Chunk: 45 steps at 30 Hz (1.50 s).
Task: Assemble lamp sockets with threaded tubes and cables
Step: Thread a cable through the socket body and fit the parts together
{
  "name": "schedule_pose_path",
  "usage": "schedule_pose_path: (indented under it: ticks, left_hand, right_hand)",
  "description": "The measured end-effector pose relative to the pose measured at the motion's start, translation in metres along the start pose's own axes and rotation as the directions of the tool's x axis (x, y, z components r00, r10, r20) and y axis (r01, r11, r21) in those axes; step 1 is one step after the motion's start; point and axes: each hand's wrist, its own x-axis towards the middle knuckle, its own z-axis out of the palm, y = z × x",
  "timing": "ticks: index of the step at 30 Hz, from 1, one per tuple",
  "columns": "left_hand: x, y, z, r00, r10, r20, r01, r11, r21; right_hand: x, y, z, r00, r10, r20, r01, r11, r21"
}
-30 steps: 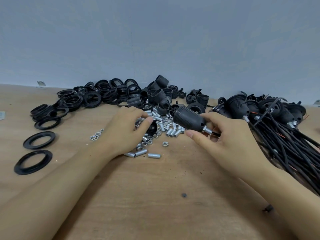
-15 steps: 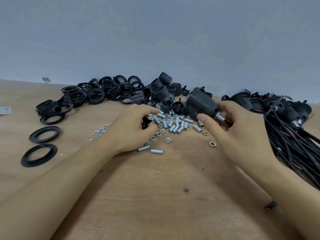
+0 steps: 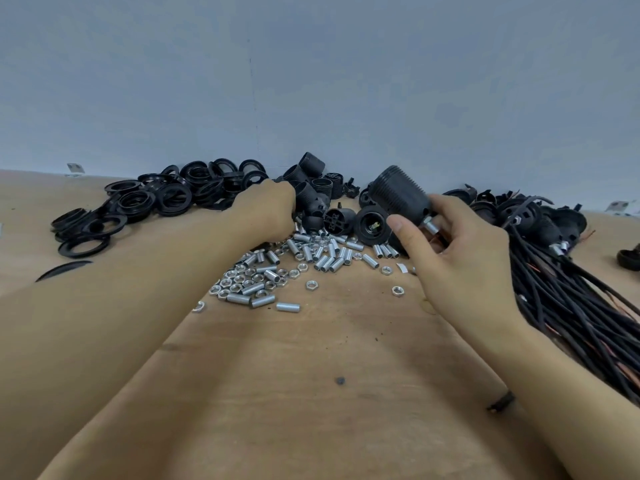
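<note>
Your right hand (image 3: 460, 261) holds a black lamp socket (image 3: 400, 195) up off the wooden table (image 3: 311, 393); your left hand (image 3: 268, 211) reaches into the loose socket parts (image 3: 311, 188) at the back.

The socket tilts away to the upper left of your right palm, its silver threaded tube (image 3: 429, 225) pointing into your curled fingers, thumb just beside it. Your left fingers are hidden among the black parts, so you cannot tell whether they grip anything. Spare tubes and nuts (image 3: 294, 268) lie scattered between your hands, black rings (image 3: 145, 202) left of your left hand, and finished sockets with cables (image 3: 571, 296) just right of your right wrist.
</note>
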Motion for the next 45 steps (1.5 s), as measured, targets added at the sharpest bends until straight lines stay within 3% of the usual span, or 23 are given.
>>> schedule_pose_path:
  ticks: [4,7,10,12,13,15,16,18,21,23,28,30,32,37,45]
  left_hand:
    - [0.001,-0.008,0.001,0.999,-0.028,-0.033,0.021,0.981,-0.191]
    - [-0.004,-0.015,-0.002,0.982,-0.095,-0.164,0.024,0.923,-0.385]
    - [-0.021,-0.017,-0.008,0.903,-0.186,-0.388,-0.025,0.877,-0.479]
    - [-0.039,-0.014,-0.012,0.822,-0.276,-0.498,-0.120,0.771,-0.625]
    - [-0.050,-0.009,-0.014,0.820,-0.297,-0.489,-0.191,0.663,-0.724]
    - [-0.071,0.007,-0.013,0.901,-0.238,-0.364,-0.264,0.367,-0.892]
    - [-0.080,0.015,-0.010,0.933,-0.178,-0.313,-0.261,0.265,-0.928]
    - [-0.095,0.028,0.001,0.962,-0.101,-0.253,-0.231,0.193,-0.954]
    - [-0.105,0.035,0.014,0.973,-0.014,-0.232,-0.222,0.239,-0.945]
    - [-0.104,0.034,0.014,0.980,0.017,-0.198,-0.197,0.215,-0.956]
    - [-0.101,0.031,0.006,0.983,0.176,-0.046,-0.023,-0.129,-0.991]
    - [-0.101,0.031,0.006,0.987,0.158,-0.038,-0.029,-0.055,-0.998]
    - [-0.102,0.033,0.008,0.981,0.149,-0.125,-0.134,0.055,-0.989]
    - [-0.104,0.032,0.006,0.983,0.153,-0.105,-0.101,-0.033,-0.994]
    - [-0.109,0.030,0.001,0.973,0.231,-0.008,-0.017,0.034,-0.999]
  right_hand:
    - [0.000,0.002,0.001,1.000,0.003,0.023,-0.003,1.000,-0.008]
    - [-0.001,-0.001,0.002,0.998,0.000,0.067,0.001,1.000,-0.021]
    - [-0.003,-0.004,0.002,0.993,-0.009,0.120,0.013,0.999,-0.039]
    - [-0.004,-0.006,0.002,0.987,-0.013,0.161,0.020,0.999,-0.043]
    - [-0.004,-0.007,0.002,0.983,-0.017,0.183,0.026,0.999,-0.048]
    - [-0.006,-0.010,0.003,0.974,-0.028,0.226,0.043,0.997,-0.064]
    - [-0.007,-0.011,0.004,0.970,-0.034,0.242,0.054,0.996,-0.074]
    - [-0.008,-0.012,0.004,0.959,-0.047,0.278,0.074,0.993,-0.088]
    - [-0.010,-0.013,0.005,0.932,-0.091,0.351,0.134,0.986,-0.100]
    - [-0.009,-0.012,0.004,0.926,-0.110,0.362,0.157,0.982,-0.103]
    - [-0.006,-0.008,0.003,0.915,-0.145,0.376,0.191,0.977,-0.090]
    - [-0.007,-0.007,0.003,0.908,-0.158,0.389,0.205,0.975,-0.083]
    - [-0.008,-0.006,0.004,0.896,-0.164,0.413,0.212,0.975,-0.073]
    - [-0.007,-0.004,0.002,0.879,-0.243,0.411,0.292,0.954,-0.060]
    - [-0.002,-0.002,-0.003,0.821,-0.361,0.442,0.460,0.877,-0.139]
